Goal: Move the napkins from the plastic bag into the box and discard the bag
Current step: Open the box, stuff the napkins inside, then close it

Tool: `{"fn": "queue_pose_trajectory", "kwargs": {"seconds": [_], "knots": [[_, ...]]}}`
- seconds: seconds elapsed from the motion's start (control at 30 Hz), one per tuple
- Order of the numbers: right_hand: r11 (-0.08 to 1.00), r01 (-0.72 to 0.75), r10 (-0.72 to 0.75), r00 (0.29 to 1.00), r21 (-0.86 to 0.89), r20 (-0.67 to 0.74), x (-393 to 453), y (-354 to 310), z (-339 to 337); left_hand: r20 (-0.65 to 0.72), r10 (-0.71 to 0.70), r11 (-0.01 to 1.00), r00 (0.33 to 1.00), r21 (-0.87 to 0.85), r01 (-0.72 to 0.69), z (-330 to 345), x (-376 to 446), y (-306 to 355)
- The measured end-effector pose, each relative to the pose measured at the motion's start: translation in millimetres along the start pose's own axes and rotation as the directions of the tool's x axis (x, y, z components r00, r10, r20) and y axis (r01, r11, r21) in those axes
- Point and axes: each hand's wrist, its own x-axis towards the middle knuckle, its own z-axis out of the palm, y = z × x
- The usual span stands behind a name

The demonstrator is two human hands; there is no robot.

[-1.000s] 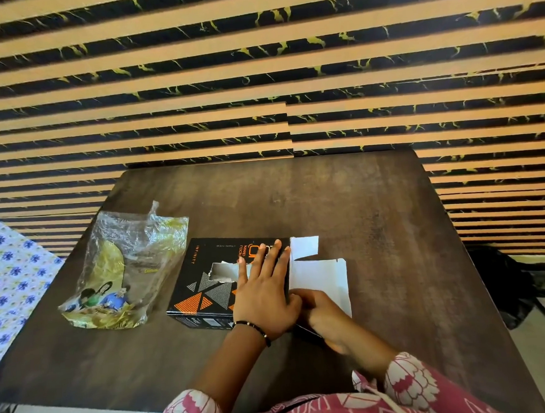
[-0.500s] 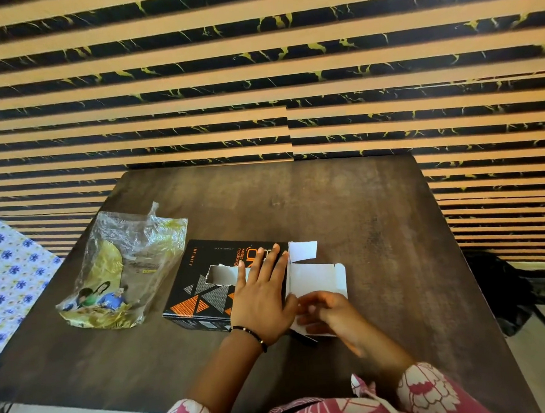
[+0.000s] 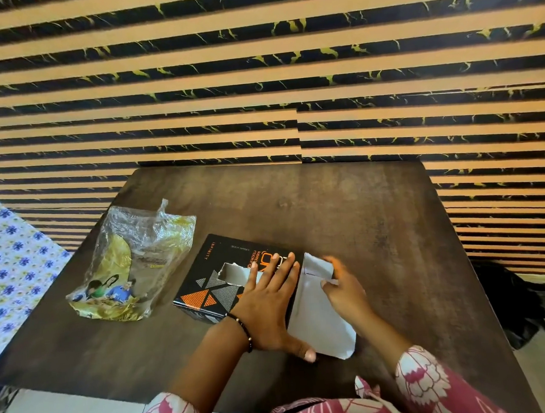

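A black box (image 3: 218,274) with orange and grey triangles lies flat on the dark table (image 3: 345,207), a torn slot in its top showing white napkin. My left hand (image 3: 268,306) presses flat on the box's right half, fingers spread. The box's white end flaps (image 3: 321,325) stick out to the right. My right hand (image 3: 341,285) pinches the small far flap at its edge. A crumpled clear plastic bag (image 3: 133,264) with yellow print lies to the left of the box, apart from both hands.
A striped black and tan wall panel (image 3: 257,94) rises right behind the table. A blue-flowered cloth (image 3: 7,266) lies at the far left. A dark bag (image 3: 510,305) sits on the floor to the right.
My right hand moved from the near end of the flaps up to the far small flap and took hold of it. The large flap now lies spread toward me. The left hand stayed put.
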Motion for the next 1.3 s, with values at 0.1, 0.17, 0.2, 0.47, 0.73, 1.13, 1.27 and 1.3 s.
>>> {"fn": "queue_pose_trajectory", "kwargs": {"seconds": [0.1, 0.17, 0.2, 0.47, 0.73, 1.13, 1.27, 1.3], "knots": [[0.998, 0.031, -0.034, 0.998, 0.05, 0.057, -8, 5, 1, -0.054, -0.031, 0.999, 0.998, 0.016, 0.032, 2, 3, 3], [0.993, 0.067, -0.079, 0.989, 0.098, 0.121, -14, 8, 1, -0.133, -0.083, 0.997, 0.988, 0.0, 0.083, 5, 3, 6], [0.992, 0.094, -0.106, 0.983, 0.088, 0.149, -18, 10, 1, -0.154, -0.1, 0.995, 0.983, -0.005, 0.1, 5, 4, 9], [0.94, 0.302, -0.26, 0.937, -0.162, 0.234, -29, 16, 8, -0.192, -0.179, 0.982, 0.965, 0.028, 0.188, -9, 27, 19], [0.994, -0.08, 0.06, 0.967, -0.07, -0.249, -41, 26, 4, -0.215, -0.175, 0.984, 0.961, -0.023, 0.175, 3, 24, 11], [0.999, 0.049, -0.05, 0.993, -0.012, -0.11, -49, -14, 0, -0.262, -0.185, 0.981, 0.947, -0.098, 0.164, 6, 24, 10], [0.996, 0.076, -0.077, 0.996, -0.04, -0.034, -46, -15, 6, -0.381, -0.261, 0.952, 0.887, -0.255, 0.171, 6, 23, 7], [0.997, 0.08, -0.08, 0.996, 0.004, -0.029, -46, -15, 8, -0.403, -0.276, 0.942, 0.873, -0.296, 0.161, 6, 23, 6]]}}
